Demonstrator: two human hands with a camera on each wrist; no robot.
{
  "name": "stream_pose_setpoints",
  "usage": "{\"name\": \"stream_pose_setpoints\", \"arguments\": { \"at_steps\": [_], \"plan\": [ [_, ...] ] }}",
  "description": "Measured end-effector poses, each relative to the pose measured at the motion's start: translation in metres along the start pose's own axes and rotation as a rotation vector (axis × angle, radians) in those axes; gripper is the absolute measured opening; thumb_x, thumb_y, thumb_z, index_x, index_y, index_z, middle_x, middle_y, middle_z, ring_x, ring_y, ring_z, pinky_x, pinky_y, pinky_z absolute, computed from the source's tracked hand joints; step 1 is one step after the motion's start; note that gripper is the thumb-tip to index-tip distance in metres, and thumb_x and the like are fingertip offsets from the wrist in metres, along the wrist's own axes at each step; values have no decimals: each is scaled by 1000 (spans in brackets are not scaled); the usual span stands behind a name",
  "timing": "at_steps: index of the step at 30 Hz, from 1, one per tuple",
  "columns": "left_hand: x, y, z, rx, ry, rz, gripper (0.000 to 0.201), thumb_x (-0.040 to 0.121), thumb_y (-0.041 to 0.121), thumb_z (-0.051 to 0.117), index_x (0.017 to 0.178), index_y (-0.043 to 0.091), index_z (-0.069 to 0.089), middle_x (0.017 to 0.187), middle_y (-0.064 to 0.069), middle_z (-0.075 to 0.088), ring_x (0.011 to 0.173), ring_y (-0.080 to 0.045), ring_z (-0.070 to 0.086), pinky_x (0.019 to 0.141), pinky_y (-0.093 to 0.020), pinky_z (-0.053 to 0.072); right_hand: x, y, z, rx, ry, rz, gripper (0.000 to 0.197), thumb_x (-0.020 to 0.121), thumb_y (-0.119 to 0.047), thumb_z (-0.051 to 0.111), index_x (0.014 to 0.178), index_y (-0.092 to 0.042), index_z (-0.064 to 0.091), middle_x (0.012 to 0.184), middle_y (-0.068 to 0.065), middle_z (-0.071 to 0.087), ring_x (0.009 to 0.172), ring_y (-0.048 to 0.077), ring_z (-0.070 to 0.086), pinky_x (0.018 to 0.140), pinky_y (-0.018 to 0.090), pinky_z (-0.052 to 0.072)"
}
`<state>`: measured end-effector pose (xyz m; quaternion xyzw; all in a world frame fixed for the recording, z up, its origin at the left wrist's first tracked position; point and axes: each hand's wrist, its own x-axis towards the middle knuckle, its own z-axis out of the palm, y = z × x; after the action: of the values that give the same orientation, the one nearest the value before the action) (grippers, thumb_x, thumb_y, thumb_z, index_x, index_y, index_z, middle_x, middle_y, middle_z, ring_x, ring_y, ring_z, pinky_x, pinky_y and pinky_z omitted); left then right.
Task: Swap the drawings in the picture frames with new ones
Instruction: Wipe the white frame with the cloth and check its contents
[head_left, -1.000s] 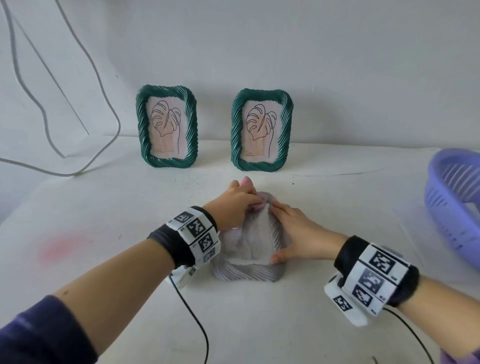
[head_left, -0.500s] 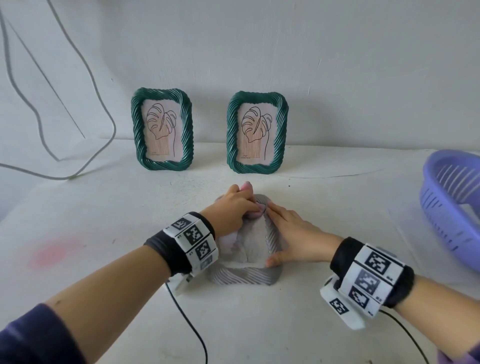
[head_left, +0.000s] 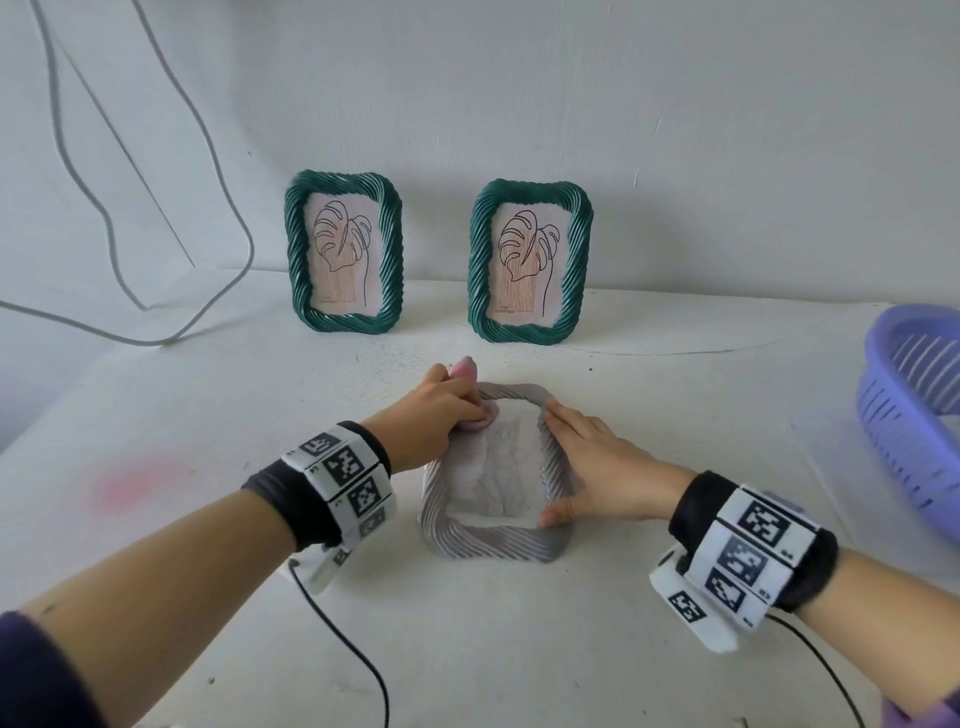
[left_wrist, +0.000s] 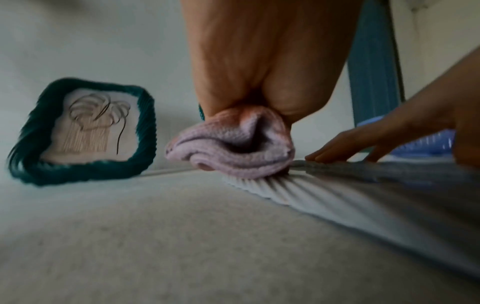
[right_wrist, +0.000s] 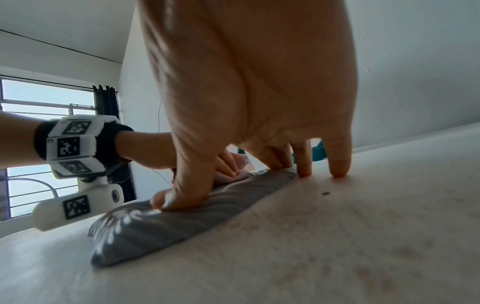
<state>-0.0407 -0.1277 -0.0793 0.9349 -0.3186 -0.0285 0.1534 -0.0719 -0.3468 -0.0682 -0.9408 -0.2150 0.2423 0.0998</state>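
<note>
A grey ribbed picture frame (head_left: 488, 543) lies flat on the white table, with a pale drawing (head_left: 498, 467) showing inside it. My left hand (head_left: 441, 410) grips a bunched pink cloth (head_left: 480, 422) and presses it on the frame's far left corner. In the left wrist view the cloth (left_wrist: 233, 148) sits on the ribbed rim (left_wrist: 324, 195). My right hand (head_left: 597, 467) lies flat along the right rim with straight fingers and its thumb on the near right corner (right_wrist: 182, 222). Two green rope-pattern frames (head_left: 390, 249) (head_left: 480, 260) with leaf drawings stand against the wall.
A purple slotted basket (head_left: 914, 415) sits at the table's right edge. Grey cables (head_left: 228, 197) hang on the wall at the left. A pink stain (head_left: 127, 486) marks the table on the left. Thin black wires (head_left: 358, 660) trail from both wristbands.
My left hand has slid the pink cloth slightly left along the grey frame's far rim, so more of the inside shows. The right hand stays on the right rim.
</note>
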Motion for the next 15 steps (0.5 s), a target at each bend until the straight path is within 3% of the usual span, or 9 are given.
{"name": "stream_pose_setpoints", "arguments": {
  "at_steps": [3, 8, 11, 15],
  "plan": [
    [-9, 1, -7, -35, -116, 7, 31, 93, 5, 44, 111, 15, 67, 116, 0, 59, 93, -21, 35, 85, -26, 33, 0, 0, 0, -3, -9, -3, 117, 71, -56, 68, 147, -9, -8, 156, -2, -16, 144, 20, -1, 118, 37, 15],
    [-5, -3, -19, 58, -126, -43, 39, 89, -1, 41, 114, 17, 64, 119, 0, 55, 99, -23, 36, 88, -34, 39, -1, -1, -1, -6, -10, -2, 116, 72, -55, 68, 147, -9, -8, 156, -2, -16, 144, 20, -1, 118, 37, 15],
    [-2, 1, -12, 52, -50, -33, 29, 92, 6, 42, 104, 11, 68, 113, -5, 58, 90, -18, 32, 87, -27, 32, -1, -2, -2, -10, -16, 3, 116, 72, -55, 68, 147, -9, -8, 156, -2, -15, 144, 21, -1, 118, 39, 16],
    [-10, 12, -6, 5, -174, 18, 30, 94, 10, 41, 112, 14, 65, 118, 3, 54, 94, -15, 27, 82, -17, 25, -1, -2, -1, 0, -17, 6, 117, 71, -54, 68, 147, -9, -8, 156, -2, -15, 144, 20, -2, 118, 39, 15]
  ]
}}
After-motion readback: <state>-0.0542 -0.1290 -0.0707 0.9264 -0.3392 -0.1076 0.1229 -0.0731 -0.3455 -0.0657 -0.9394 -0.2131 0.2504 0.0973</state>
